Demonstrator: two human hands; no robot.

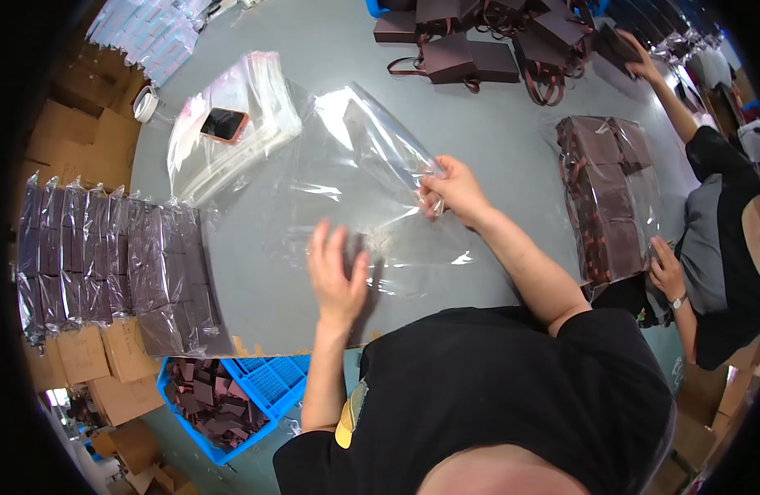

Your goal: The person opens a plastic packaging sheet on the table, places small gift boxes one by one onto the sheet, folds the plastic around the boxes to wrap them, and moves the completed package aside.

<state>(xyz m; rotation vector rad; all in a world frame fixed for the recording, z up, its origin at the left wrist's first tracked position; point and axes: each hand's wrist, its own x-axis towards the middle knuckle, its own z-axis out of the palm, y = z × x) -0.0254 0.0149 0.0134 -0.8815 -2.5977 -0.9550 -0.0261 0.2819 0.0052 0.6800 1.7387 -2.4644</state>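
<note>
Black tee (495, 379) of the wearer fills the near side, w/ both arms reaching out over the grey surface (504, 124). Clear film (368, 186) lies mid-surface, ahead of the body, creased & glossy; can't tell if bag or loose sheet. Right hand (453, 190) has its fingers clenched on the film's right edge, which is bunched up there. Left hand (337, 276) is released, fingers spread over the near part of the film; contact can't be told.

Just left & far of the film: stack of clear bags (269, 99) w/ a phone (225, 124) on top, its edge crowding the film's far left corner. White container (146, 105) sits just left of that stack. Farther left, near side, wrapped packs (169, 272) take up the surface corner; cardboard boxes (83, 355) are behind/below them. Blue crate (273, 379) full of small dark pcs (215, 404) is below the near left edge.

Far right: pile of dark gift bags/boxes (471, 58) w/ ribbons. Right, well apart from the film: bagged brown pack (607, 198). Co-worker (710, 223) at the right has the near hand (667, 268) by that pack, far hand (641, 62) on a dark box (615, 48).
</note>
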